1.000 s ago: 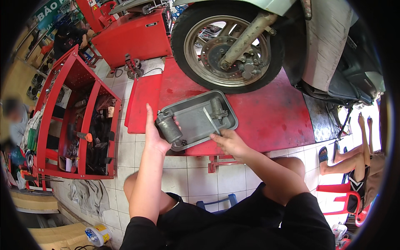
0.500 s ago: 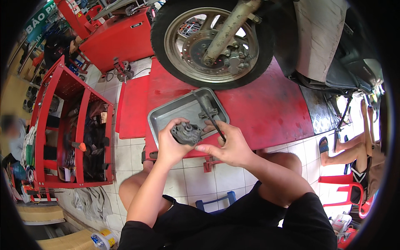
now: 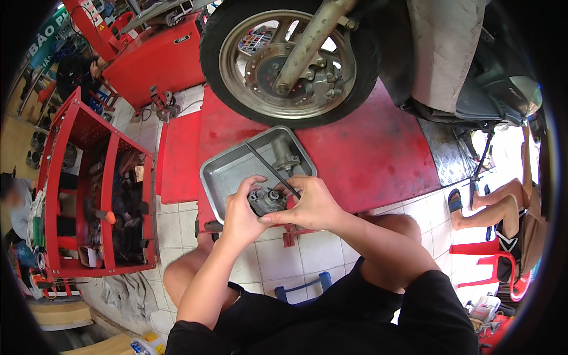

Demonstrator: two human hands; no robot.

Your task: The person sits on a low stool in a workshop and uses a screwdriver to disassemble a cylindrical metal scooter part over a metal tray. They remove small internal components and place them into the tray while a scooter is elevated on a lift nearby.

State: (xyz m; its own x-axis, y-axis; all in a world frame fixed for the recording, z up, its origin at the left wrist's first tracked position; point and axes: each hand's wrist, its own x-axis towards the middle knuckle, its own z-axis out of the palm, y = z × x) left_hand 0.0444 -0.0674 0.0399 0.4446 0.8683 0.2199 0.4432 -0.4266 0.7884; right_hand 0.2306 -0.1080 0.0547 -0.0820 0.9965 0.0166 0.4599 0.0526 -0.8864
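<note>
My left hand (image 3: 243, 215) is closed around a dark grey cast-metal housing (image 3: 265, 202) with a round raised boss, held above the near edge of a metal tray (image 3: 220, 173). My right hand (image 3: 318, 203) grips a long thin dark rod-shaped tool (image 3: 264, 161), its far end slanting up to the left over the tray. The right thumb and fingers also touch the housing's right side. Inside the tray lies a grey cylindrical metal part (image 3: 285, 155). My fingers hide part of the housing and the tool's near end.
The tray rests on a red platform (image 3: 367, 160) beneath a scooter's front wheel (image 3: 228, 97). A red tool cart (image 3: 106, 195) stands at left. Another person's legs (image 3: 491, 213) and a red plastic chair (image 3: 488, 251) are at right. Behind my hands is a small blue stool (image 3: 302, 285).
My right hand has moved in against the housing, its thumb and fingers now around its right side. The tool has swung its far end to the left. The view has shifted slightly.
</note>
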